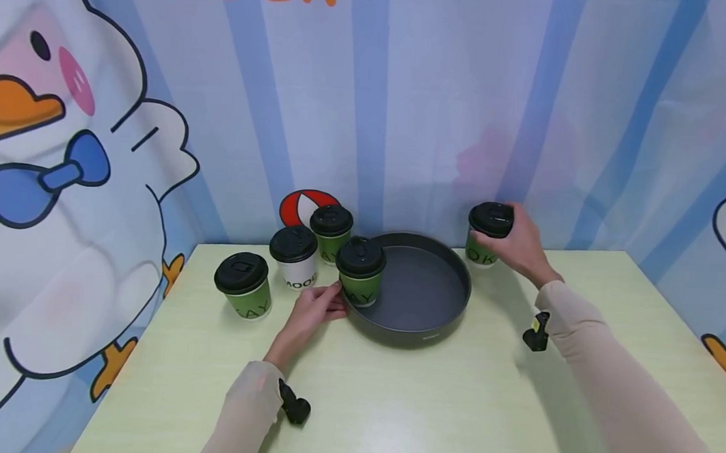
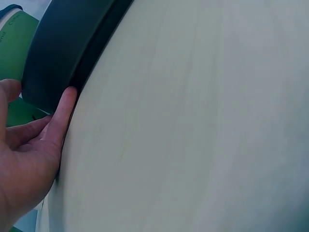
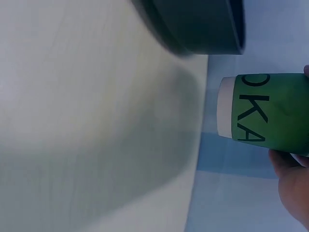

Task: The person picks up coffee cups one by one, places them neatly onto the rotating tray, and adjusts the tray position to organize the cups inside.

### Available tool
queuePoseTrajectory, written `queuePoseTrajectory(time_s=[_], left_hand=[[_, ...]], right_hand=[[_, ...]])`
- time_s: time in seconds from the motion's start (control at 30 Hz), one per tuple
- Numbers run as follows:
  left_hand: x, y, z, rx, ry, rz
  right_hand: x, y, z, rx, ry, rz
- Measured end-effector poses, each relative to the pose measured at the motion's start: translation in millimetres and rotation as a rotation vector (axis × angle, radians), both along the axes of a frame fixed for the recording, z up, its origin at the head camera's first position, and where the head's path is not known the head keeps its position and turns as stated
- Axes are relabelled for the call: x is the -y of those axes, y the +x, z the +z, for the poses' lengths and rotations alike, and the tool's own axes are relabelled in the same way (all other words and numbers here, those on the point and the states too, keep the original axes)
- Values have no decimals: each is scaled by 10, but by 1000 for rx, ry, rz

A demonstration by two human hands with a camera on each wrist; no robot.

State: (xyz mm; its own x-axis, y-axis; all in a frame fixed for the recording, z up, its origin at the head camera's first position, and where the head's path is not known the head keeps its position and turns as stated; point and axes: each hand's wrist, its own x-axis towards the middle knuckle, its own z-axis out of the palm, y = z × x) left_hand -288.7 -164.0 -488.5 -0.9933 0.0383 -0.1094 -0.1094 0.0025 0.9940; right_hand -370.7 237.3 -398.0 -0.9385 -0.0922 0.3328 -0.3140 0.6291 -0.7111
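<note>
In the head view my left hand [image 1: 312, 316] is at the left side of a round dark grey pan [image 1: 419, 335]. The left wrist view shows its thumb by the rim and its fingers [image 2: 63, 113] against the outer wall, gripping the pan. A green paper cup with a black lid [image 1: 360, 281] stands inside the pan, at its left. To the right, my right hand [image 1: 518, 248] grips another black-lidded green cup [image 1: 480, 250] near its top. That green cup [image 3: 270, 113] is raised off the table, lettered side showing in the right wrist view.
Left of the pan stand a white lidded cup [image 1: 299, 274], a green cup [image 1: 332, 244] behind it and another green cup [image 1: 251, 303] nearer the left edge. All are on a pale table [image 1: 421, 407]. A printed cloth backdrop [image 1: 431, 107] rises behind the table's back edge.
</note>
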Motion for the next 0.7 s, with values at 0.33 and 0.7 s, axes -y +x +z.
queuePoseTrajectory(time_s=[0.33, 0.7], left_hand=[[17, 2, 24, 3, -5, -10], [16, 1, 17, 13, -22, -21]], right_hand=[[56, 126, 304, -40, -31, 21], [389, 449, 489, -44, -31, 110]])
